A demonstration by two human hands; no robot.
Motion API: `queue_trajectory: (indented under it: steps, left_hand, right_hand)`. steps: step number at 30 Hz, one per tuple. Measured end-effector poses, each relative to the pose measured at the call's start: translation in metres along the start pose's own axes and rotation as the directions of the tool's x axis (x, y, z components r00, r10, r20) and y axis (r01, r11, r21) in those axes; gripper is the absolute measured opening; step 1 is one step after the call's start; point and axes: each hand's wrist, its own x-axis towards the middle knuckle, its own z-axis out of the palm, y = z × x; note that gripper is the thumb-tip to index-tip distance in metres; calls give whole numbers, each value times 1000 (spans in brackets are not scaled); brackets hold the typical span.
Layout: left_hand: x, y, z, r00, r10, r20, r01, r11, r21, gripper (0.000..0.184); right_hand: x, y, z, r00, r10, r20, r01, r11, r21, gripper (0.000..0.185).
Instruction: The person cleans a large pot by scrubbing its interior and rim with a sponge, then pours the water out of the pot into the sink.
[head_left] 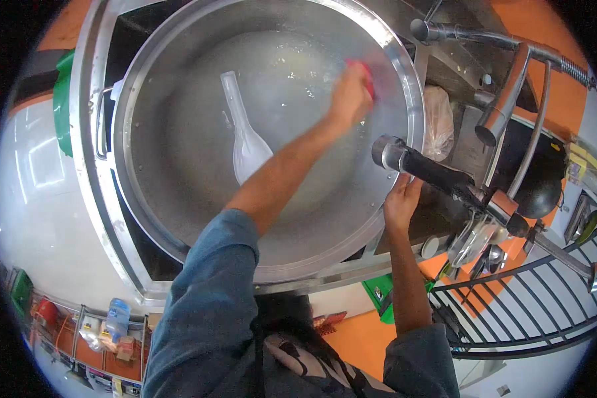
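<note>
A large metal pot (172, 225) fills the middle of the view, with cloudy, shiny wetness inside. My left hand (351, 96) reaches across it to the far right inner wall, closed on a red pad (370, 78) that is smeared by motion, so its exact kind is unclear. A white ladle-like scoop (245, 142) lies in the pot, its bowl partly behind my left forearm. At the pot's right rim is my right hand (401, 202), its fingers closed against the edge and partly hidden. Just above that hand hangs a black-and-metal spray tap (431, 169).
A metal spout (504, 99) and pipes stand at the right. Beside the pot are a plastic bag (438, 123) and a black wok (537, 176). Black railings (524, 302) curve at lower right. A shelf with a blue-tinted bottle (118, 318) is at lower left.
</note>
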Motion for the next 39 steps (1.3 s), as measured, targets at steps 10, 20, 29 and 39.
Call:
queue_trajectory:
  steps: [10, 20, 29, 39]
  left_hand:
    - [-50, -42, 46, 946, 33, 322, 89, 930, -358, 10]
    - [-55, 10, 7, 955, 58, 291, -18, 990, -139, 7]
    - [-34, -5, -5, 904, -78, 421, 122, 989, -79, 10]
    - [-39, 0, -1, 896, -178, 408, 214, 976, -45, 11]
  right_hand:
    - [4, -19, 5, 983, -86, -164, 88, 996, 1, 32]
    - [6, -7, -2, 1000, 3, -20, -5, 997, -81, 42]
    - [6, -15, 4, 984, -108, -145, 105, 994, -32, 34]
    - [5, -18, 6, 983, -119, -142, 116, 993, -30, 38]
